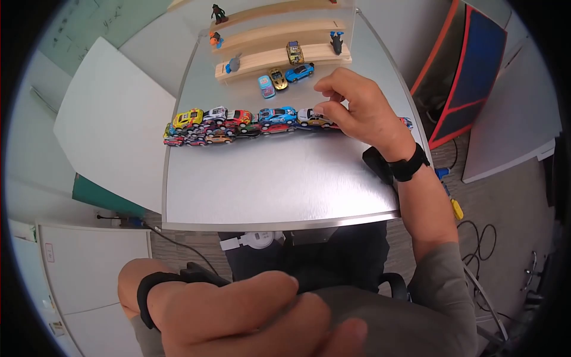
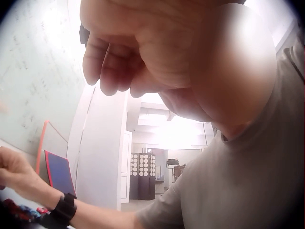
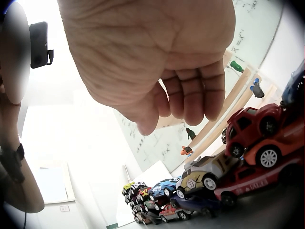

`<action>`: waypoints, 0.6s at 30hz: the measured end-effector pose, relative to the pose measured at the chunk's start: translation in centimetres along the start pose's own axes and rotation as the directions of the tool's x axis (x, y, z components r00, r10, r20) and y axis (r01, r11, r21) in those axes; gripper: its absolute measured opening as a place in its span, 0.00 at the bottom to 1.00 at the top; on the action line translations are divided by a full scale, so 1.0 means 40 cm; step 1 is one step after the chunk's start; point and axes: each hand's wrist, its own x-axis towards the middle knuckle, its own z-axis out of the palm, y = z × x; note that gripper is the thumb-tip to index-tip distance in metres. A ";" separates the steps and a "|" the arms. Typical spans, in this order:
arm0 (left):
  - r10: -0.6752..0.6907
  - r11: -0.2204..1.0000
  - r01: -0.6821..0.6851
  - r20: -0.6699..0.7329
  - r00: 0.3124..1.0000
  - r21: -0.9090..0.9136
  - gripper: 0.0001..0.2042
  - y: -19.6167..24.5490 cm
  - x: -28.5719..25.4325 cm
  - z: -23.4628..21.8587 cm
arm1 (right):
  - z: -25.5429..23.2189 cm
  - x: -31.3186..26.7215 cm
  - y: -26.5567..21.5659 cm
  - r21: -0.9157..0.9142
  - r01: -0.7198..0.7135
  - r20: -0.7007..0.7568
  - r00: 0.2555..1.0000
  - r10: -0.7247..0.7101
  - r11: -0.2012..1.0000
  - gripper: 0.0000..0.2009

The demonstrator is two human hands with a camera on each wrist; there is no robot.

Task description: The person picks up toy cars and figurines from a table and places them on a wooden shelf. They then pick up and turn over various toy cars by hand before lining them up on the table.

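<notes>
Stacked toy cars form a long row across the metal table (image 1: 273, 184), with a yellow car (image 1: 189, 118) at the left and a blue car (image 1: 278, 115) mid-row. My right hand (image 1: 366, 113) hovers over the row's right part, fingers loosely bent and holding nothing. Below it, the right wrist view shows a beige car (image 3: 205, 174) and a red car (image 3: 252, 125) on top of other cars. The hand hides some of the row in the head view. My left hand (image 1: 244, 315) is raised close to my head, away from the table, its fingers loosely curled with nothing in them.
Behind the row stand a pink-and-blue car (image 1: 266, 87), a gold car (image 1: 278, 78) and a blue sports car (image 1: 299, 72). A tiered wooden shelf (image 1: 267, 69) holds another car (image 1: 294, 52) and small figures, including a black one (image 1: 336, 43). Red-edged panels (image 1: 470, 77) stand at right.
</notes>
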 end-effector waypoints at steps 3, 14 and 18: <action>0.174 0.985 -0.175 0.131 0.976 -0.001 0.17 -0.037 0.018 -0.004 | -0.001 0.000 -0.005 0.005 -0.008 0.006 1.000 0.008 1.000 0.12; -0.178 0.838 0.331 0.357 0.917 -0.433 0.06 -0.285 -0.091 0.288 | -0.021 0.002 0.021 -0.027 -0.026 -0.101 0.995 0.023 0.999 0.10; -0.179 0.774 0.325 0.306 0.935 -0.543 0.07 -0.316 -0.137 0.354 | -0.032 0.014 0.013 -0.034 -0.038 -0.090 0.995 0.034 0.999 0.09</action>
